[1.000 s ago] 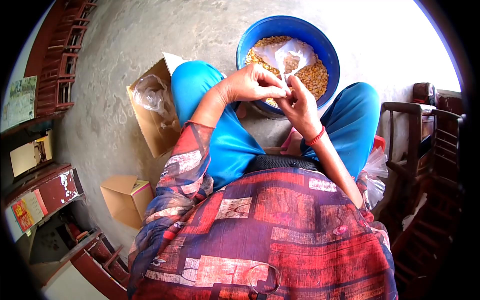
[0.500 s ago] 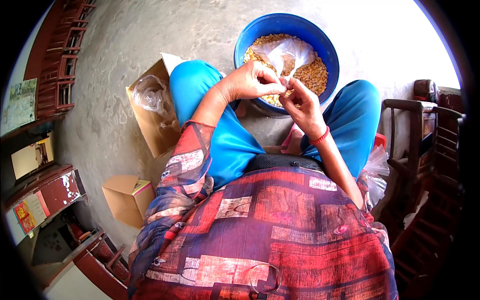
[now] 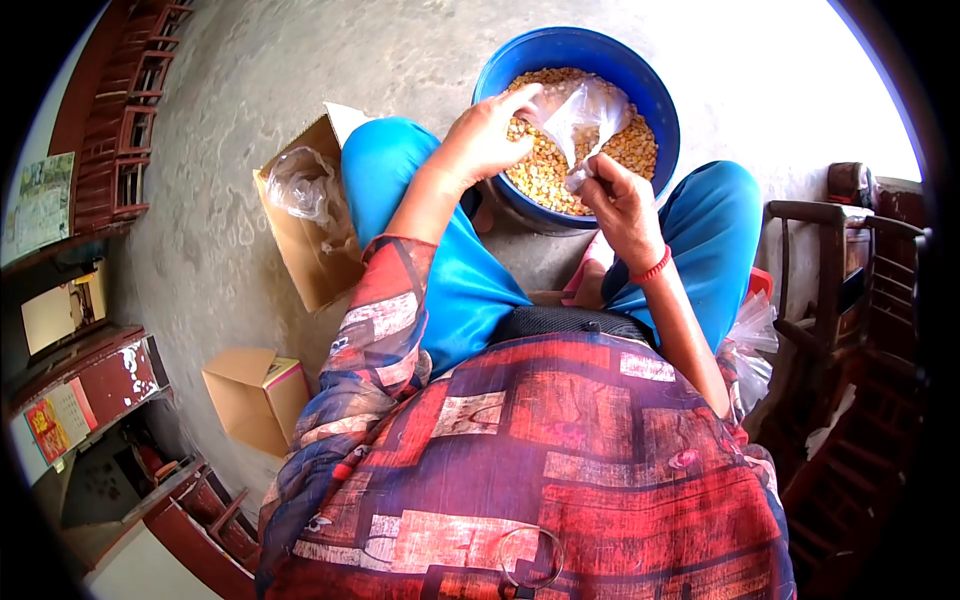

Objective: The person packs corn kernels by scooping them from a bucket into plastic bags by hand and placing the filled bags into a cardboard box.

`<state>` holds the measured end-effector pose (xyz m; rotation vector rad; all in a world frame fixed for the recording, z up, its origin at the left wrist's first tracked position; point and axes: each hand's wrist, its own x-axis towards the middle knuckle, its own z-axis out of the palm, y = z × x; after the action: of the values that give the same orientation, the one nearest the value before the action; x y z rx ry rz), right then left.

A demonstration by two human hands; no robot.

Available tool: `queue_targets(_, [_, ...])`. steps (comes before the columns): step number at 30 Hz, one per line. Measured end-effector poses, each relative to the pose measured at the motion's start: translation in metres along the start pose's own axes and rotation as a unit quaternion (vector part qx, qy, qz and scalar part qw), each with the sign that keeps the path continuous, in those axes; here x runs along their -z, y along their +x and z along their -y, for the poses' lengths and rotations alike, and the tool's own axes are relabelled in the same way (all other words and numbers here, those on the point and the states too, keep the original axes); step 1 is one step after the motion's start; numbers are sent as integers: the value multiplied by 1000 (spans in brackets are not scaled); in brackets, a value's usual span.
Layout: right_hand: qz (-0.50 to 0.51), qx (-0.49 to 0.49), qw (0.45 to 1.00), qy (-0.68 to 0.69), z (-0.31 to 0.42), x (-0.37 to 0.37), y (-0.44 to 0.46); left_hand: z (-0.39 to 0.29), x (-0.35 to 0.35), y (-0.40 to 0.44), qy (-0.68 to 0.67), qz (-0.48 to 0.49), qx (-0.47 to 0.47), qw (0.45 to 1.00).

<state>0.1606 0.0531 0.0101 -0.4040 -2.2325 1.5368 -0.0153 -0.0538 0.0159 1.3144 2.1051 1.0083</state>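
Observation:
A blue tub [image 3: 660, 95] between my knees holds loose yellow kernels [image 3: 545, 175] that look like dried corn. Over them lies a clear plastic bag [image 3: 590, 108], its neck gathered toward me. My right hand [image 3: 622, 205], with a red bracelet at the wrist, pinches that gathered end at the tub's near side. My left hand [image 3: 487, 140] is at the tub's left rim, fingers stretched apart and reaching toward the bag's left side. Whether its fingertips touch the bag I cannot tell.
An open cardboard box [image 3: 300, 245] with clear plastic bags [image 3: 300, 185] in it stands left of my knee. A smaller open box [image 3: 250, 395] sits nearer on the concrete floor [image 3: 220, 200]. Wooden chairs [image 3: 850, 260] stand at the right, beside more plastic bags [image 3: 755, 340].
My left hand has let go of the bag's gathered end and moved left and forward, its fingers opening. My right hand has stayed on the bag's end, shifting slightly right.

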Motion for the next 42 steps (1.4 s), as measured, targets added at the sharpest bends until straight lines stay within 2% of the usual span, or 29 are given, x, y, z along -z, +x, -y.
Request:
queue_targets(1, [3, -3, 1000, -1, 3, 2, 4, 6, -3, 0, 152, -36, -9, 988])
queue_targets(6, [14, 32, 999, 12, 14, 7, 22, 18, -18, 7, 198, 4, 2, 980])
queue_targets(9, [35, 29, 992, 120, 17, 7, 32, 13, -25, 11, 254, 33, 26, 966])
queue_targets(12, [68, 57, 983, 159, 26, 17, 44, 0, -28, 12, 224, 49, 11, 973])
queue_targets(13, [85, 44, 982, 160, 32, 21, 46, 15, -40, 17, 221, 0, -26, 975])
queue_targets(14, [99, 36, 982, 156, 31, 24, 49, 19, -44, 22, 220, 0, -26, 975])
queue_targets(15, [106, 47, 984, 133, 33, 27, 50, 20, -47, 27, 198, 39, -37, 979])
queue_targets(19, [152, 78, 983, 62, 46, 30, 55, 44, -69, 34, 98, 57, -93, 989])
queue_targets(22, [218, 67, 971, 69, 57, 25, 54, 47, -86, 38, 149, -33, -260, 954])
queue_targets(23, [228, 59, 971, 36, 58, 24, 54, 46, -94, 37, -12, -7, -229, 973])
queue_targets(24, [229, 94, 969, 15, 54, 21, 55, 40, -98, 37, -173, 20, -192, 966])
queue_targets(25, [230, 106, 967, -9, 55, 21, 55, 31, -93, 33, -174, 21, -192, 966])
queue_targets(27, [229, 119, 966, -33, 55, 24, 53, 16, -76, 25, -319, 86, -29, 943])
queue_targets(29, [195, 21, 973, 120, 54, 25, 51, 14, -76, 26, -386, 119, 54, 913])
queue_targets(32, [48, 123, 991, 20, 40, 40, 58, 25, -94, 37, -326, 70, -84, 939])
queue_targets(33, [29, 86, 996, -14, 40, 52, 61, 14, -86, 35, -255, 78, -92, 959])
queue_targets(34, [-25, 94, 995, -2, 33, 58, 61, 2, -79, 34, -183, 85, -101, 974])
queue_targets(36, [-69, 121, 989, -52, 35, 78, 60, 8, -81, 36, -166, 70, -148, 972])
queue_targets(39, [-132, 74, 988, 1, 31, 98, 54, 7, -80, 35, -189, 87, -106, 972])
queue_targets(40, [-141, 39, 989, -1, 28, 103, 52, 4, -78, 33, -189, 87, -106, 972])
queue_targets(42, [-77, 42, 995, 38, -2, 108, 54, -3, -73, 31, -256, 114, -53, 959])
